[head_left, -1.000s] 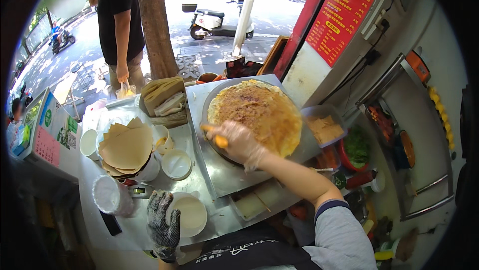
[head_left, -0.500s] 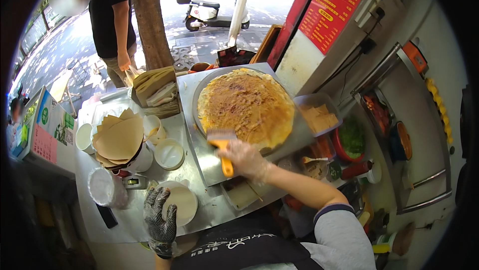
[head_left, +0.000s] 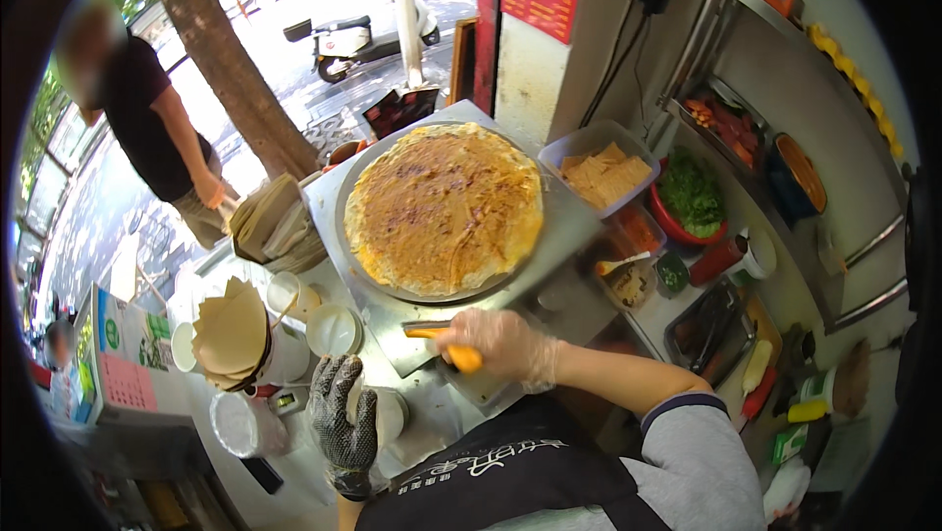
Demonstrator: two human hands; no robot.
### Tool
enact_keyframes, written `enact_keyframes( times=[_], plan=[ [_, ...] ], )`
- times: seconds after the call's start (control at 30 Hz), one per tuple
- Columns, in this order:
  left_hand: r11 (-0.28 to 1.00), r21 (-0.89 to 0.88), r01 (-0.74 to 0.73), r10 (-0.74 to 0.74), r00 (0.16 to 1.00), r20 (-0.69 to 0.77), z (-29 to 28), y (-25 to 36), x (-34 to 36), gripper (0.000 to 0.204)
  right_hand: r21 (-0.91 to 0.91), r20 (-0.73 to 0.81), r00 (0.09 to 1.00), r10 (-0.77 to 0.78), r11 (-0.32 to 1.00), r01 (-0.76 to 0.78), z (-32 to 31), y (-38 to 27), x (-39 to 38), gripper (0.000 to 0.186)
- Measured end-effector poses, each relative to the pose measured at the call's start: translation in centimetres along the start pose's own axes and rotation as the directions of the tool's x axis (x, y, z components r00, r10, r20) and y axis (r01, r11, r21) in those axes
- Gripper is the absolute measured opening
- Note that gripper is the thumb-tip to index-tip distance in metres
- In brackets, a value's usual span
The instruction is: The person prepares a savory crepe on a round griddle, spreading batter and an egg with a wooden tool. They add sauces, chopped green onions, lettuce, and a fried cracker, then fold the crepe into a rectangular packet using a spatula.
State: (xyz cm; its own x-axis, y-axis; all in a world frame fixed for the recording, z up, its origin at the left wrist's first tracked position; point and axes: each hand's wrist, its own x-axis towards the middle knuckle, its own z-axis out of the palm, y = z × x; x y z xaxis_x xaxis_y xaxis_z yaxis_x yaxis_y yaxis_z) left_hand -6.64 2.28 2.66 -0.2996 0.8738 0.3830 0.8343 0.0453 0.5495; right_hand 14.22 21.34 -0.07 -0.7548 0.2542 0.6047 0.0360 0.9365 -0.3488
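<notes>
My right hand point(head_left: 481, 343), in a clear plastic glove, grips an orange-handled scraper point(head_left: 442, 336) below the round griddle point(head_left: 363, 278). A large round crepe point(head_left: 442, 205) with browned, spread topping covers most of the griddle. My left hand point(head_left: 343, 413), in a dark dotted glove, has its fingers apart and slightly bent beside a white container point(head_left: 391, 417) that it partly hides. A shallow white bowl point(head_left: 334, 327) and a stack of brown paper sheets point(head_left: 231, 330) stand on the counter to the upper left of that hand.
At right are a tub of crisp sheets point(head_left: 599, 176), greens in a red bowl point(head_left: 687, 192), sauce containers point(head_left: 628, 283) and a metal shelf point(head_left: 756, 89). Brown bags point(head_left: 275, 222) stand left of the griddle. Beyond the counter, a person point(head_left: 157, 138) stands near a tree and parked scooter point(head_left: 368, 45).
My right hand and the scraper have moved down off the crepe toward the plate's near edge. The view has shifted, showing more of the right side.
</notes>
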Motion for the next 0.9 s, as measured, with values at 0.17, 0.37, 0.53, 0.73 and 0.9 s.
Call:
enact_keyframes(
  times=[0.17,0.37,0.53,0.73,0.9],
  plan=[
    [0.999,-0.03,0.018,-0.018,1.0,-0.003,0.9,1.4,1.7,0.037,-0.126,-0.326,0.911,0.251,0.944,-0.305,-2.2,8.0,2.4,0.012],
    [0.999,-0.048,0.023,-0.022,0.999,0.029,2.1,4.7,3.0,0.036,-0.426,-0.066,0.991,-0.116,0.901,0.077,-2.1,9.2,-0.7,0.012],
    [0.998,-0.015,0.06,-0.06,0.998,-0.002,3.4,6.5,3.3,0.035,-0.144,0.029,0.999,0.043,0.989,-0.038,-4.5,12.6,1.6,0.034],
    [0.995,0.021,0.093,-0.091,0.993,-0.07,5.7,9.8,3.6,0.037,-0.346,0.012,0.995,0.095,0.934,-0.085,-5.2,21.7,4.1,0.024],
    [0.975,0.075,0.211,-0.203,0.974,-0.106,7.5,13.0,2.0,0.037,0.126,0.17,0.961,-0.217,0.972,0.197,-7.5,15.5,-2.4,0.015]
  ],
)
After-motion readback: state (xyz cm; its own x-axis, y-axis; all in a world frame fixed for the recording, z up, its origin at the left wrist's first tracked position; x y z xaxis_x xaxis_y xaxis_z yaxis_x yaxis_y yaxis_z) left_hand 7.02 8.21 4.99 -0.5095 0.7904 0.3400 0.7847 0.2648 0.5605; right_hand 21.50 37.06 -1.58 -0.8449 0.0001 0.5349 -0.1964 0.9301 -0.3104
